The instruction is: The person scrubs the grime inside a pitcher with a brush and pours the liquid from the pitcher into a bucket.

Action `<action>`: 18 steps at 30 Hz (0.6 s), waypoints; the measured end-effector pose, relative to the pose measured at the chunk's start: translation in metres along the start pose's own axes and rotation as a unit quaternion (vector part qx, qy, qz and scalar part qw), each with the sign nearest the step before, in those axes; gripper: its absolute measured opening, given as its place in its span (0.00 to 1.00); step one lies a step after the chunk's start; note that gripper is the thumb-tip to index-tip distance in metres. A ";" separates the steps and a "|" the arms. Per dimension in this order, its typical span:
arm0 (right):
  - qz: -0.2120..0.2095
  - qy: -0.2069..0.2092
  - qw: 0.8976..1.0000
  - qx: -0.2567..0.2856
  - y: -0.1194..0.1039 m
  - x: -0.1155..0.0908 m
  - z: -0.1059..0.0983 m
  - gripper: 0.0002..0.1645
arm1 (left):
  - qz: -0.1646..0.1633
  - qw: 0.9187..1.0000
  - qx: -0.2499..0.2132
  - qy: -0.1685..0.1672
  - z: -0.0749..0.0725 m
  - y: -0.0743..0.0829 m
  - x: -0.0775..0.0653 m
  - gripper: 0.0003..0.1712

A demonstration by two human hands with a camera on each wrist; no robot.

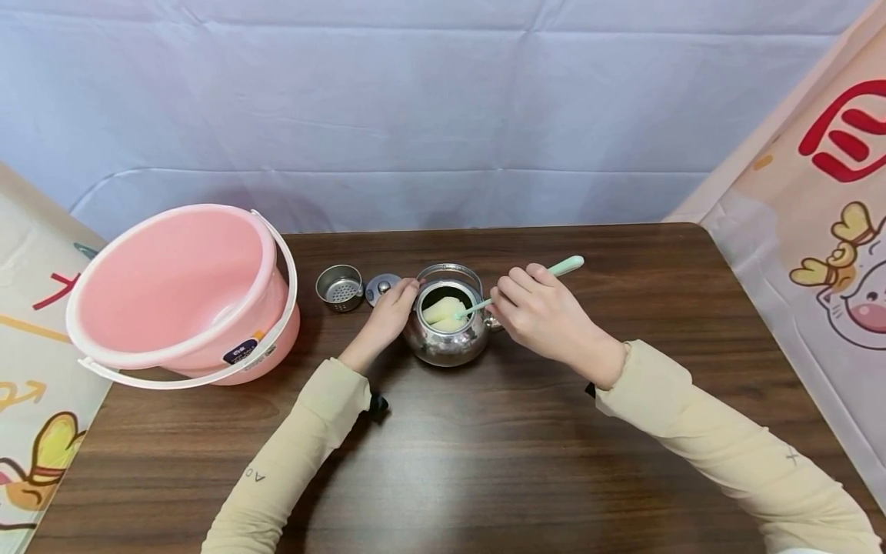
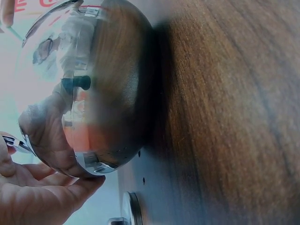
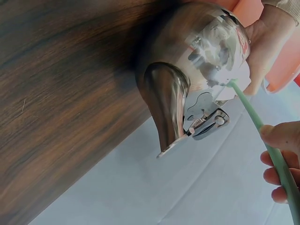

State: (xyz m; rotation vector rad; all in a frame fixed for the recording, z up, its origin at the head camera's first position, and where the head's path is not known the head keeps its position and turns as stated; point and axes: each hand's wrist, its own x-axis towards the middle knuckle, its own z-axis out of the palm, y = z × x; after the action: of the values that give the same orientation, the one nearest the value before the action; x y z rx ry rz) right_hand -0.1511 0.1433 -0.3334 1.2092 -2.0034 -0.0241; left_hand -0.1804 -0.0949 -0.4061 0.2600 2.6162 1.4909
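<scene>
A shiny steel teapot point(image 1: 446, 350) stands uncovered on the wooden table. My left hand point(image 1: 393, 314) holds its left side, fingers curved against the body near the rim; in the left wrist view this hand point(image 2: 37, 199) lies along the polished wall. My right hand point(image 1: 536, 312) grips the pale green handle point(image 1: 567, 265) of a sponge brush. Its pale yellow sponge head point(image 1: 446, 310) sits inside the mouth of the pot. In the right wrist view the green handle point(image 3: 253, 112) slants into the opening, and the spout point(image 3: 166, 98) faces that camera.
Left of the teapot are its lid point(image 1: 378, 284), with a small knob, and a perforated steel strainer point(image 1: 340, 288). A large pink bucket point(image 1: 282, 308) with a white handle point(image 1: 294, 281) stands farther left. A pale cloth wall point(image 1: 443, 115) rises behind the table.
</scene>
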 end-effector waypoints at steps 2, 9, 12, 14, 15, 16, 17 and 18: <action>0.001 -0.004 1.000 -0.004 0.001 -0.001 -0.001 0.13 | 0.001 1.000 0.000 0.000 0.000 0.000 0.000 0.26; 0.015 -0.004 1.000 -0.006 0.005 -0.002 0.000 0.07 | -0.004 1.000 0.005 0.005 0.001 -0.001 0.002 0.26; 0.017 -0.001 1.000 -0.006 0.006 -0.002 0.001 0.06 | -0.006 1.000 0.009 0.009 0.001 -0.002 0.002 0.25; 0.017 -0.001 1.000 -0.007 0.006 -0.001 0.003 0.06 | -0.006 1.000 0.009 0.010 0.001 -0.002 0.003 0.25; 0.017 -0.002 1.000 -0.008 0.007 -0.001 0.003 0.06 | -0.006 1.000 0.009 0.010 0.001 -0.002 0.003 0.25; 0.018 -0.002 1.000 -0.008 0.007 0.000 0.004 0.06 | -0.006 1.000 0.010 0.010 0.001 -0.002 0.003 0.25; 0.018 0.000 1.000 -0.007 0.007 0.000 0.005 0.07 | -0.006 1.000 0.009 0.010 0.001 -0.002 0.003 0.25; 0.019 0.000 1.000 -0.007 0.007 0.001 0.006 0.07 | -0.006 1.000 0.009 0.010 0.001 -0.002 0.003 0.25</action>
State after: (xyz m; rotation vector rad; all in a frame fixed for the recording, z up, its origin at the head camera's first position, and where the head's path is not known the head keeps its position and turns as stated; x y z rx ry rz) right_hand -0.1605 0.1441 -0.3345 1.1631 -2.0227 -0.0190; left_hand -0.1831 -0.0945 -0.4089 0.2314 2.6432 1.4736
